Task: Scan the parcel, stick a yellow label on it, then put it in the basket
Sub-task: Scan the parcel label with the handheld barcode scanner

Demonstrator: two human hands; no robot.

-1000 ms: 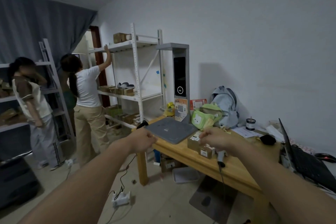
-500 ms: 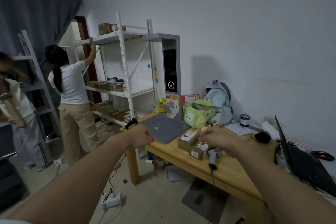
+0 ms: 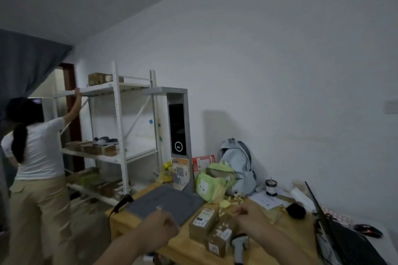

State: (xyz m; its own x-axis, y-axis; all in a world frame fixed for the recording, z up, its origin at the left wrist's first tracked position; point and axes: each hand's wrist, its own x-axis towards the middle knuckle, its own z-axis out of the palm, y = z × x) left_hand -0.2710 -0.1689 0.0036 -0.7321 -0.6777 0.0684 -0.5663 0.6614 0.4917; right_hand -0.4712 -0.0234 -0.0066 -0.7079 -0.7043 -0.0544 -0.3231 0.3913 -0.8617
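Two brown cardboard parcels lie on the wooden table (image 3: 286, 230): one with a white label (image 3: 203, 220) and a smaller one (image 3: 218, 237) in front of it. My left hand (image 3: 158, 232) is a closed fist at the near edge of the grey scanning pad (image 3: 165, 203), holding nothing that I can see. My right hand (image 3: 252, 216) hovers with curled fingers just right of the parcels, above a grey handheld scanner (image 3: 239, 245). Loose yellow labels (image 3: 229, 202) lie behind the parcels. No basket is in view.
A tall grey scanner post (image 3: 178, 129) rises behind the pad. A green bag (image 3: 212, 185), a pale backpack (image 3: 239, 165), a small cup (image 3: 271, 187) and a laptop (image 3: 344, 241) crowd the table. A person in a white shirt (image 3: 41, 153) stands at white shelves (image 3: 117, 135).
The view has moved closer to the table and tilted up. Both my hands sit lower and nearer the parcels. A second person at the far left is out of view.
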